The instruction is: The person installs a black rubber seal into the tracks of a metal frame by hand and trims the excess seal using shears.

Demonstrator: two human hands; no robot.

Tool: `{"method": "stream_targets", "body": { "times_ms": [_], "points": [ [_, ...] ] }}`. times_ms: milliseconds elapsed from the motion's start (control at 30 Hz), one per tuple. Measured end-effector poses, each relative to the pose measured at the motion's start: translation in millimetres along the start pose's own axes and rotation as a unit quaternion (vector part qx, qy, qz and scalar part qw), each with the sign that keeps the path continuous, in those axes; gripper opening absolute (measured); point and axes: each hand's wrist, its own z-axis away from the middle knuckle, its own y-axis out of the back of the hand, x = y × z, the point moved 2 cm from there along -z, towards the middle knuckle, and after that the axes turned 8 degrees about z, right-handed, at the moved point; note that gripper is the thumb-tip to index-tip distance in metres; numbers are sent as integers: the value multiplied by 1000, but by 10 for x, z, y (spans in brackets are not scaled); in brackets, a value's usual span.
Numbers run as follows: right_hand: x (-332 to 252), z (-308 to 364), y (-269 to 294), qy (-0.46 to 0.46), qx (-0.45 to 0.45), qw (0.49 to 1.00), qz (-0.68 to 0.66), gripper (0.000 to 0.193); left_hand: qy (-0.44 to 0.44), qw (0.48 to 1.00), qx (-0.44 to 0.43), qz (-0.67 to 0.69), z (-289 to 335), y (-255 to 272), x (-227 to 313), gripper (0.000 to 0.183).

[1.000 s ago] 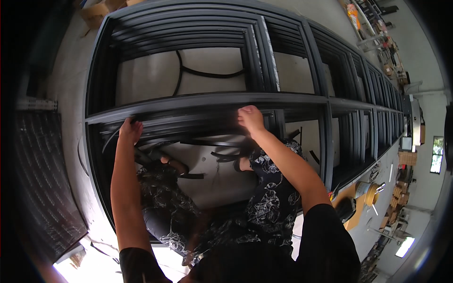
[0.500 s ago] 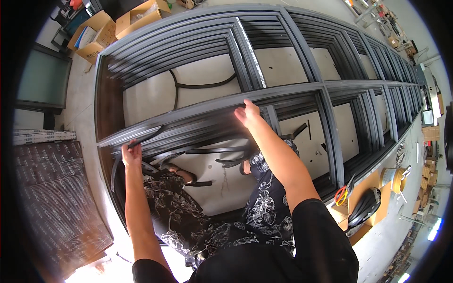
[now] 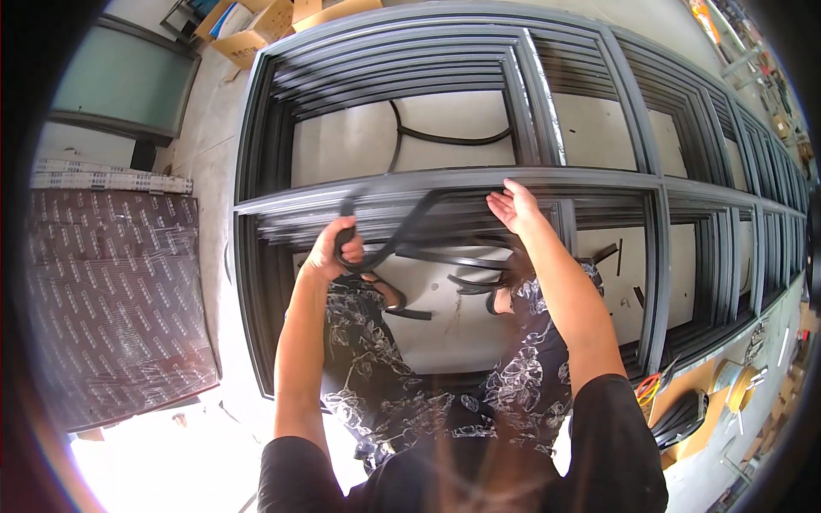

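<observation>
My left hand (image 3: 333,248) is closed round a black rubber sealing strip (image 3: 402,235), held above the near opening of a stack of dark grey metal frames (image 3: 445,181). From that fist the strip bends up and to the right toward the frames' middle bar; its upper end is blurred. My right hand (image 3: 515,207) is at the middle bar, fingers stretched out and apart. Whether it touches the bar or the strip's far part, I cannot tell. Other black strip pieces (image 3: 453,256) lie lower down around my feet, inside the near opening.
Another black strip (image 3: 453,138) lies in the far opening. At the right, a cardboard box (image 3: 697,436) holds coiled black strip, with orange-handled scissors (image 3: 650,389) and a yellow tape roll (image 3: 742,389) nearby. A wrapped brown stack (image 3: 120,299) stands left. Cardboard boxes (image 3: 248,38) sit at the back left.
My left hand has lifted off the frame's left end and moved right, pulling the strip up in a loop. My right hand stays by the middle bar. The view has shifted left.
</observation>
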Motion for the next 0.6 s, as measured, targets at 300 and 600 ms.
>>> {"method": "stream_targets", "body": {
  "times_ms": [300, 600],
  "points": [
    [281, 92, -391, -53, -78, 992, 86, 50, 98, 972, -180, -114, 174, -246, -117, 49],
    [438, 24, -564, -59, -68, 987, 131, 26, -59, 991, 117, 34, 47, 555, 277, 48]
  ]
}}
